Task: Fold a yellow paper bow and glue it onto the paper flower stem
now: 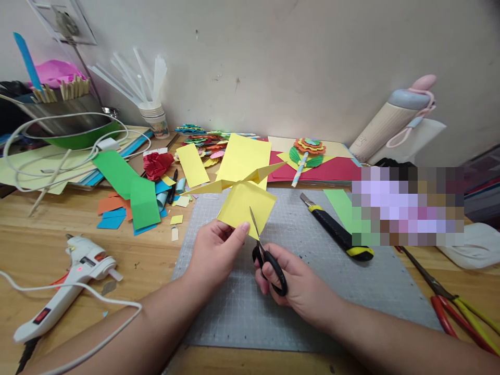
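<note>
My left hand (219, 247) pinches the lower edge of a folded yellow paper (245, 205), thumb on top. Beyond its square front part, narrow folded flaps stick out to the left and right. In my right hand (292, 278) is a pair of scissors (269, 265) with black handles, fingers in the loops. The blades lie across the paper's lower right part, pointing up and away from me. Both hands are above a grey cutting mat (230, 317). To the right of them on the mat rests a black and yellow utility knife (338, 229).
A white glue gun (74, 281) with its cable lies at left. Green paper (133, 190) and coloured scraps are behind it. Red-and-yellow-handled scissors (449, 297) lie at right. Along the wall stand a cup of straws (154, 117), a paper flower (307, 153) and a leaning bottle (390, 120).
</note>
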Demonstrator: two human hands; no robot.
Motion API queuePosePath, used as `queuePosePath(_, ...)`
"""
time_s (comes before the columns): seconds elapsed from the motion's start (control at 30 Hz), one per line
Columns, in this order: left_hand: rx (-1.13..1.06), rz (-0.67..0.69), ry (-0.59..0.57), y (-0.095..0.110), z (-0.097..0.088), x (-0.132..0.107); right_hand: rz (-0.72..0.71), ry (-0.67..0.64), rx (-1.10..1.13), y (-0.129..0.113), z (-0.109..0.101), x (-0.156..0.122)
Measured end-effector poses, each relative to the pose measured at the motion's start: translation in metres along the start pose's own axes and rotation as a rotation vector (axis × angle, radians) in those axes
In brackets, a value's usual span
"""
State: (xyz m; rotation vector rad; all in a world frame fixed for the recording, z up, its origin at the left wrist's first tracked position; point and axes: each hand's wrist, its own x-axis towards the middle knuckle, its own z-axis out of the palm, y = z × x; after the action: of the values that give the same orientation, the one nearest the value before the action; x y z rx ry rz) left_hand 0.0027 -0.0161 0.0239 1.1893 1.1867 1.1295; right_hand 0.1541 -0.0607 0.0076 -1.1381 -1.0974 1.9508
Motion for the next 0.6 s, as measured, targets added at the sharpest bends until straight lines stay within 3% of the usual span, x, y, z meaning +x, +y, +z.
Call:
queuePosePath(0.13, -0.014, -0.011, -0.03, -0.0012, 0.0007, -0.0027, -0.014, 0.0, -0.031, 0.0002, 0.0008, -0.0005)
queuePosePath(0.33, -0.046, -0.087, -0.216, -0.0033, 0.0046, -0.0087, -0.092, 0.005, -0.073, 0.001, -0.0003, -0.0016)
queuePosePath(0.6, -0.088, -0.089, -0.246, -0.002, 0.0048, -0.0066, -0.112, 0.014, -0.076, -0.0004, -0.0005, -0.0015)
